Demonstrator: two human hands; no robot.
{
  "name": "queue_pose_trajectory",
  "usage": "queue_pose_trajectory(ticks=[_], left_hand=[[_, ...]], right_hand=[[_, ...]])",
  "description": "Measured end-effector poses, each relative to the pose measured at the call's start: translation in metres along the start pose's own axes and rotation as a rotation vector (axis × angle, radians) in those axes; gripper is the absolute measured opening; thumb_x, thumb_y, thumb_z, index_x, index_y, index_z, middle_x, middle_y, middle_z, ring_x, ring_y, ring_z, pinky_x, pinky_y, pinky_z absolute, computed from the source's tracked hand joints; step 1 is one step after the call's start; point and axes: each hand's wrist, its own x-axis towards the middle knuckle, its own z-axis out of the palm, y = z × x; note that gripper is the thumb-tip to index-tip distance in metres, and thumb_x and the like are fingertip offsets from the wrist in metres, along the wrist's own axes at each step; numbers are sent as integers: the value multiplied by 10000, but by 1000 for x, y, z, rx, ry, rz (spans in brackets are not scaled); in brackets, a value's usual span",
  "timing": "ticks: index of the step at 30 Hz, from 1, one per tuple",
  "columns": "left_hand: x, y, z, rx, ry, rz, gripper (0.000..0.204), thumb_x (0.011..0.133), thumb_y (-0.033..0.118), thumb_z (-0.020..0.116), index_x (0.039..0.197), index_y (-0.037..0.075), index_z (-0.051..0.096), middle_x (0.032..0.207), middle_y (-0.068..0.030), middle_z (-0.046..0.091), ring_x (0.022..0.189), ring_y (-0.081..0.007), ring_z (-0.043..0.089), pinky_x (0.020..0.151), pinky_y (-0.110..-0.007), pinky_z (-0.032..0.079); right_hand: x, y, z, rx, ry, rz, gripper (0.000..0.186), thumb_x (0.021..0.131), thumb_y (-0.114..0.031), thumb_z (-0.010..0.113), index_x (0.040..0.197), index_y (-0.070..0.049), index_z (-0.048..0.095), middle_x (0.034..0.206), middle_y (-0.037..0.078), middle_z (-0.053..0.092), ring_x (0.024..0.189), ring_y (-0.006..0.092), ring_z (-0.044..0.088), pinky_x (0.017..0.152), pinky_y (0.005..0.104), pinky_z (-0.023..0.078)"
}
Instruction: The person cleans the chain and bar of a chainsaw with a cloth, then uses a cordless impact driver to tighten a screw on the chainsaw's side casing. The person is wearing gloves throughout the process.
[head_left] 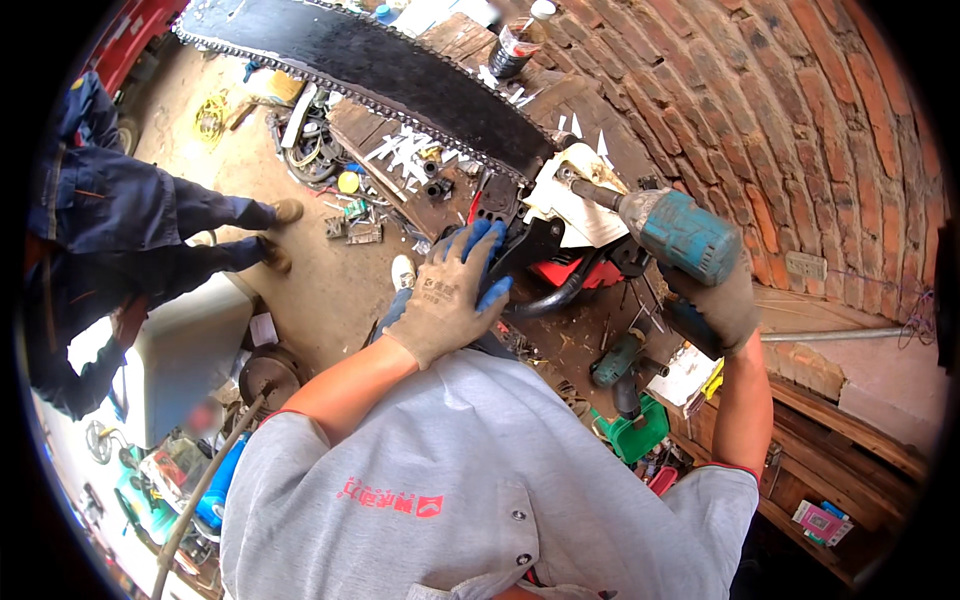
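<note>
- Brick wall (720, 110) rises to the right of the chainsaw (450, 105), which lies on a cluttered wooden bench (585, 100).
- Gloved left hand (445, 300) rests against the chainsaw's black body, thumb spread from the fingers; whether it grips, I cannot tell.
- Gloved right hand (725, 300) is wrapped around a teal power driver (690, 235), whose nose reaches the chainsaw's pale cover (575, 210).
- Dark green drill (620, 365) sits on the wearer's side of the chainsaw, near a green tray (640, 437).
- Someone in dark blue workwear (120, 205) stands well left of the chainsaw.
</note>
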Motion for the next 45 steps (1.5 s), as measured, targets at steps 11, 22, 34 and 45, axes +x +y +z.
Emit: queue_pose_trajectory(ticks=[11,22,34,45], left_hand=[[-1,-1,2,10,2,-11,644,848,277,654,1400,39,425,1350,-273,471,1226,-453,479,1028,-515,407],[0,29,-6,9,102,37,609,829,131,696,1375,20,451,1330,-250,496,1210,-421,521,1001,-465,447],[62,133,240,57,-372,661,359,903,179,578,1251,95,580,1245,-178,593,1012,-340,647,846,-408,523],[149,122,401,619,-628,807,269,899,130,510,1163,127,560,1027,-157,661,949,-328,675,743,-421,548]], right_hand=[[2,11,6,179,58,109,438,741,-44,777,1157,-36,642,1081,78,684,959,191,643,877,331,496],[-67,45,-6,717,288,341,447,734,31,731,1166,3,624,1050,107,683,899,183,655,756,316,529],[-339,52,42,1084,1134,324,471,873,-84,598,1304,40,453,1092,152,569,732,179,541,678,348,456],[-483,-4,138,583,1542,848,458,812,-116,622,1199,105,513,763,124,632,759,230,622,701,346,503]])
